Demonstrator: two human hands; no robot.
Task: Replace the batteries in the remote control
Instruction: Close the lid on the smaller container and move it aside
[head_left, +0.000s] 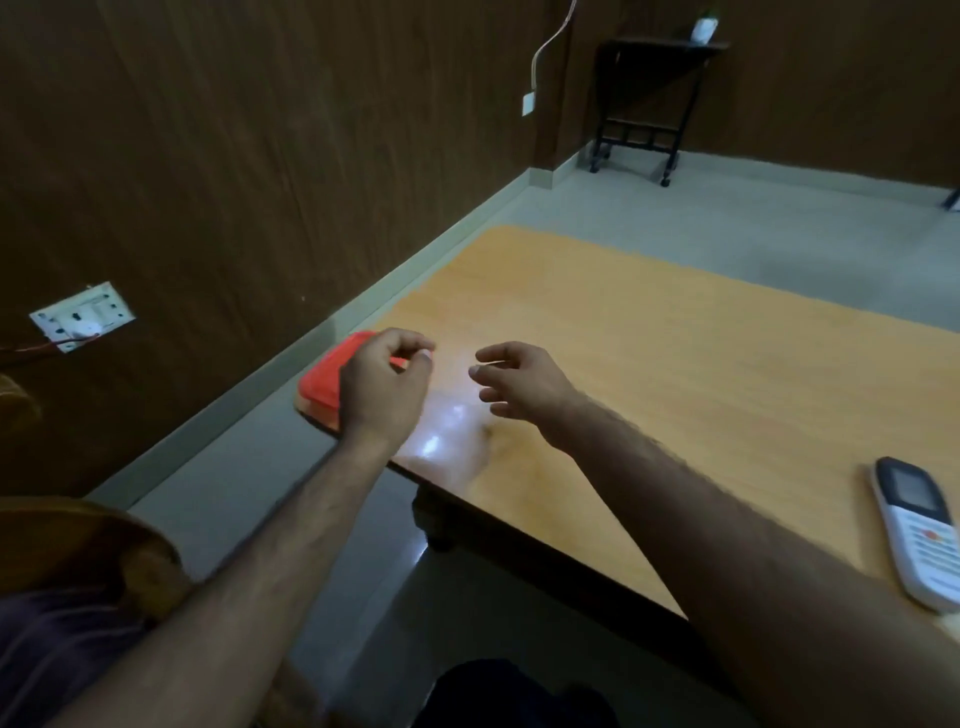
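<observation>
A white remote control (917, 535) with a small screen and an orange button lies face up near the right edge of the wooden table (649, 364). My left hand (382, 387) hovers over a red box (324, 384) at the table's left corner, fingers curled with thumb and fingertips nearly touching; nothing shows in it. My right hand (519, 387) is held just right of it above the table, fingers apart and empty. Both hands are far left of the remote. No batteries are visible.
The table's near edge (545, 535) runs diagonally, with grey floor below. A brown wall with a white socket plate (80, 314) stands at the left. A black wheeled stand (647, 104) is in the far corner.
</observation>
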